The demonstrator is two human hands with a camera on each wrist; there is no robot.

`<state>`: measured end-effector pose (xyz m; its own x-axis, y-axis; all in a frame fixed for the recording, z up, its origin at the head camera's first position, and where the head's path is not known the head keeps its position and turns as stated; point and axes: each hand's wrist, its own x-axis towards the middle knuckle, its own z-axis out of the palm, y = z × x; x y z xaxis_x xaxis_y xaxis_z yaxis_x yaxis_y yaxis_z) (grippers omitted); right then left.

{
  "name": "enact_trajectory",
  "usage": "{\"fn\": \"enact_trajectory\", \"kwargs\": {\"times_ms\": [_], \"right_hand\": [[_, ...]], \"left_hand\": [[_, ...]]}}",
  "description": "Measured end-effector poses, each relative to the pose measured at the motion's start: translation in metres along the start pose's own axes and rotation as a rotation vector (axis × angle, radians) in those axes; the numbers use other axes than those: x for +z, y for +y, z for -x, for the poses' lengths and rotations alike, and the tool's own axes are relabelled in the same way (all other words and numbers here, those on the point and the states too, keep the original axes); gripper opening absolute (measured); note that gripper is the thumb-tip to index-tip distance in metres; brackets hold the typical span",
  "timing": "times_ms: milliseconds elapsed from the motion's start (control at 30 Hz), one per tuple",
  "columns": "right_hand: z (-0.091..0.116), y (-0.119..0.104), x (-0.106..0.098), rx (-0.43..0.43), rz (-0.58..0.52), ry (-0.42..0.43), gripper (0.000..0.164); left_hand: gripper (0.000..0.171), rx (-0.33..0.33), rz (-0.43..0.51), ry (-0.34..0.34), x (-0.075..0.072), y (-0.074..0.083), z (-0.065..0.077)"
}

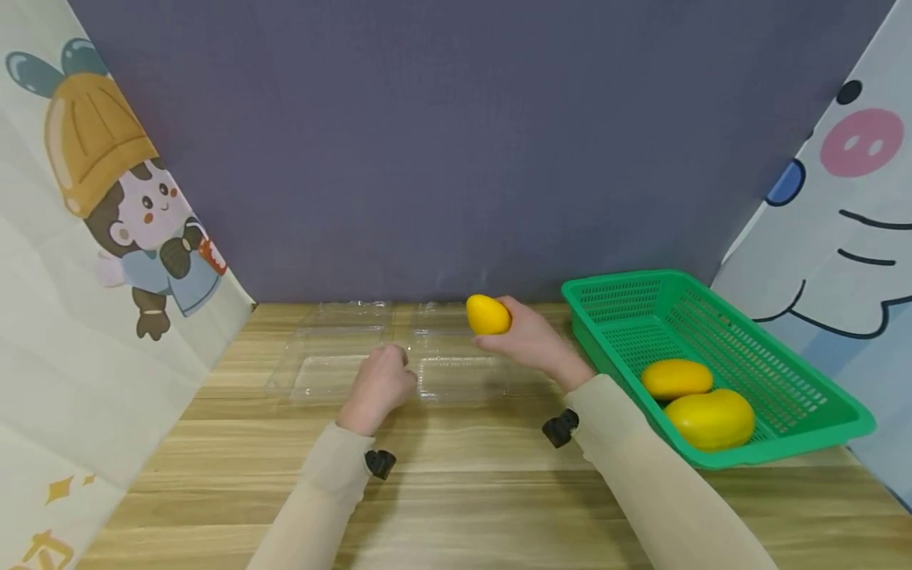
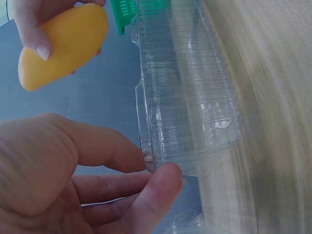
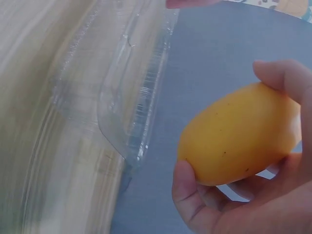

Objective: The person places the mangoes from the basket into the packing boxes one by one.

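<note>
Gripping yellow fruit — right hand; left hand pinching container (clear plastic).

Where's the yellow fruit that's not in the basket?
In the head view, the yellow fruit is just right of centre, in the right hand, left of the green basket.

A screened-off tabletop booth; cartoon-printed side sheets; grey-blue backdrop; wood-grain table.
</note>
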<state>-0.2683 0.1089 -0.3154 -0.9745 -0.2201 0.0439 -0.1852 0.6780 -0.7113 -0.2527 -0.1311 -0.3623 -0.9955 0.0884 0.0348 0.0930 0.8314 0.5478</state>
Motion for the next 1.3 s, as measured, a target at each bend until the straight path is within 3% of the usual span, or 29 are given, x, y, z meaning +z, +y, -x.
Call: {"fn": "enact_trajectory", "kwargs": {"times_ms": [200, 467, 633, 767, 867, 933, 1033, 1167, 1300], "right_hand": [[-0.009, -0.001, 0.012, 0.004, 0.011, -0.041, 0.070], [-0.020, -0.003, 0.030, -0.001, 0.057, -0.091, 0.077], [-0.024, -0.006, 0.040, 0.012, 0.090, -0.119, 0.080], [-0.026, -0.006, 0.048, 0.045, 0.127, -0.156, 0.083], [-0.027, -0.003, 0.054, 0.073, 0.134, -0.178, 0.087], [-0.028, -0.002, 0.058, 0.088, 0.137, -0.193, 0.086], [-0.028, -0.002, 0.063, 0.104, 0.145, -0.212, 0.081], [-0.027, -0.006, 0.068, 0.131, 0.180, -0.226, 0.074], [-0.026, -0.010, 0.073, 0.168, 0.204, -0.236, 0.066]], "left_hand": [[0.008, -0.023, 0.002, -0.011, 0.000, 0.001, 0.000], [0.026, -0.015, 0.017, -0.003, 0.003, 0.003, 0.001], [0.021, -0.018, 0.015, -0.004, 0.002, 0.003, 0.000], [0.005, -0.026, 0.014, -0.016, 0.000, 0.005, 0.000], [0.028, -0.022, 0.014, -0.018, 0.001, 0.005, 0.000], [0.034, -0.018, 0.018, -0.020, 0.002, 0.005, 0.000], [0.028, -0.020, 0.021, -0.027, 0.002, 0.004, 0.000], [0.005, -0.022, 0.010, -0.022, 0.001, 0.003, 0.000], [0.010, -0.027, 0.007, -0.022, 0.001, 0.002, 0.000]]}}
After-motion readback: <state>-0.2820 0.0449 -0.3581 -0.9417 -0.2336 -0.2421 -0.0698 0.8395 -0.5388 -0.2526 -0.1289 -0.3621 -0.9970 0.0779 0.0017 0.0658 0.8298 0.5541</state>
